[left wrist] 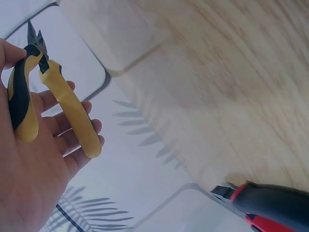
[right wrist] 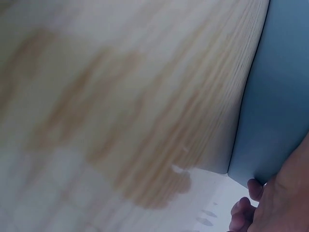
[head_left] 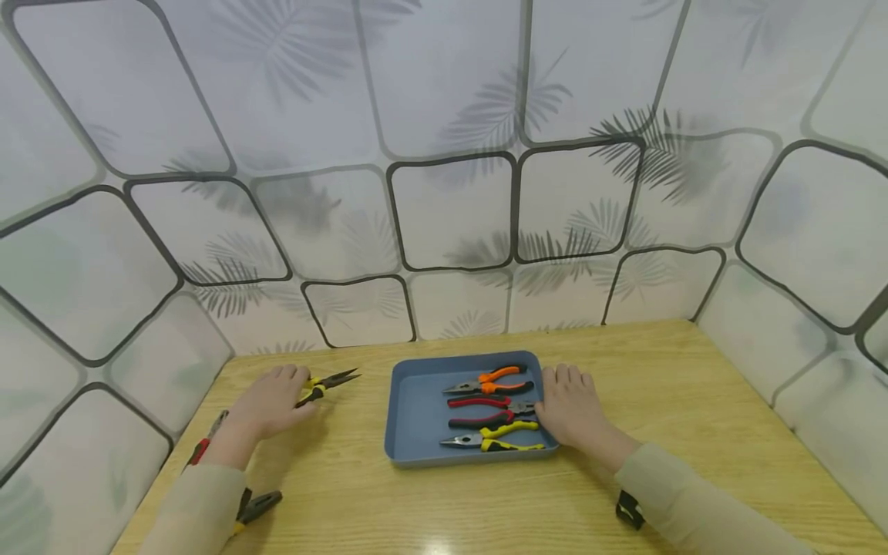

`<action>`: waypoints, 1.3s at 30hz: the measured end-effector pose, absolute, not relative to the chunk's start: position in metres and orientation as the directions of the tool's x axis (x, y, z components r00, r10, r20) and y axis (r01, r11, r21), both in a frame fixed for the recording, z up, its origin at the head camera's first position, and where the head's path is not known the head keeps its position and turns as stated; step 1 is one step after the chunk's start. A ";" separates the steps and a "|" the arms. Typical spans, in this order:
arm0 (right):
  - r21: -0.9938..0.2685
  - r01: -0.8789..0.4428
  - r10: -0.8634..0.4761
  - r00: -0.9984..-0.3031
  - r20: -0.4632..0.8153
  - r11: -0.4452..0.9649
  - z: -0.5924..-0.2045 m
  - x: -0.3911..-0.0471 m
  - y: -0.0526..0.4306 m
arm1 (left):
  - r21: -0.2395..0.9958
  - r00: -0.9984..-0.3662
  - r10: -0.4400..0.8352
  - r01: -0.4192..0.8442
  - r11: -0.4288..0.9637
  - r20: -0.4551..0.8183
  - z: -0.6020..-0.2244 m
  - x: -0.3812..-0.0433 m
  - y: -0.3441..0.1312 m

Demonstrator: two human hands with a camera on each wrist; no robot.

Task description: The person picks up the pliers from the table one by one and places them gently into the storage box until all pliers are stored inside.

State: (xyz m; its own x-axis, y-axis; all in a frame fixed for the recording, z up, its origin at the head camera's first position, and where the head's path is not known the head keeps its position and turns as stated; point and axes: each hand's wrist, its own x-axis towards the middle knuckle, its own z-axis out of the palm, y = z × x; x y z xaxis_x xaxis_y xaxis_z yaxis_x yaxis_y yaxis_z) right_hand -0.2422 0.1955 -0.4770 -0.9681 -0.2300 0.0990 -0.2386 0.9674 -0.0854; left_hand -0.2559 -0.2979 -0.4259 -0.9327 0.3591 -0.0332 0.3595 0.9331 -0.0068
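My left hand [head_left: 274, 402] holds long-nose pliers [left wrist: 77, 108] with yellow and black handles. Their handles are spread, and the dark jaws point right in the head view. One handle lies at the thumb side and the other against the fingers. At the right end of a blue tray [head_left: 416, 408], my right hand [head_left: 572, 408] holds the rim, its thumb over the edge. Inside the tray lie orange-and-black pliers [head_left: 489, 379], red-and-black pliers [head_left: 486, 402] and yellow-and-black pliers [head_left: 492, 439], stacked in a column at the right side.
Red-and-black pliers [left wrist: 270, 205] lie on the wooden table [head_left: 333, 493] near the left forearm. Another dark-jawed tool [head_left: 260, 506] with a bit of yellow is partly hidden by the left sleeve. A patterned wall covering [head_left: 458, 208] rises behind the table and along both sides.
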 end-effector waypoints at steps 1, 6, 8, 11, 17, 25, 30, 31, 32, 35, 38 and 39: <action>-0.085 -0.240 -0.231 -0.968 0.101 0.967 -0.477 -0.242 0.196 | -0.008 -0.930 0.366 0.366 0.931 -0.025 -0.426 -0.256 -0.297; -0.086 -0.240 -0.231 -0.967 0.106 0.967 -0.476 -0.241 0.195 | -0.036 -0.917 0.400 0.399 0.916 0.004 -0.426 -0.255 -0.290; -0.088 -0.238 -0.228 -0.967 0.109 0.967 -0.475 -0.241 0.195 | -0.052 -0.911 0.412 0.410 0.910 0.011 -0.426 -0.254 -0.288; -0.086 -0.238 -0.228 -0.967 0.112 0.968 -0.476 -0.242 0.195 | -0.060 -0.908 0.420 0.418 0.906 0.016 -0.428 -0.255 -0.285; -0.084 -0.233 -0.225 -0.969 0.099 0.969 -0.477 -0.244 0.195 | -0.042 -0.904 0.426 0.425 0.904 0.028 -0.432 -0.256 -0.278; -0.087 -0.233 -0.222 -0.968 0.121 0.969 -0.480 -0.244 0.195 | -0.043 -0.887 0.456 0.454 0.890 0.069 -0.432 -0.257 -0.265; -0.086 -0.225 -0.216 -0.971 0.101 0.971 -0.478 -0.242 0.194 | -0.071 -0.881 0.466 0.462 0.884 0.080 -0.433 -0.259 -0.259; -0.085 -0.223 -0.215 -0.972 0.098 0.971 -0.478 -0.242 0.194 | -0.078 -0.879 0.470 0.464 0.882 0.083 -0.433 -0.259 -0.257; -0.083 -0.221 -0.213 -0.972 0.095 0.972 -0.478 -0.242 0.194 | -0.081 -0.878 0.471 0.465 0.881 0.088 -0.433 -0.259 -0.256; -0.084 -0.219 -0.211 -0.973 0.095 0.972 -0.477 -0.241 0.194 | -0.091 -0.868 0.484 0.476 0.875 0.112 -0.433 -0.259 -0.251; -0.090 -0.216 -0.208 -0.974 0.090 0.972 -0.476 -0.240 0.193 | -0.101 -0.856 0.499 0.489 0.866 0.135 -0.432 -0.258 -0.245; -0.093 -0.215 -0.207 -0.974 0.088 0.972 -0.475 -0.240 0.193 | -0.111 -0.852 0.505 0.493 0.863 0.137 -0.431 -0.258 -0.244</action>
State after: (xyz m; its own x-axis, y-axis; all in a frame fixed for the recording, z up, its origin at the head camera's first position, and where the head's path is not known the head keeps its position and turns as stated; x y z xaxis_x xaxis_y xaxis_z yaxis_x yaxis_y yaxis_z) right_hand -0.2400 0.1931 -0.4753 -0.9744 -0.2072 0.0878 -0.2151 0.9722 -0.0927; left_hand -0.2584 -0.2436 -0.4315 -0.8520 0.5051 0.1374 0.4935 0.8626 -0.1110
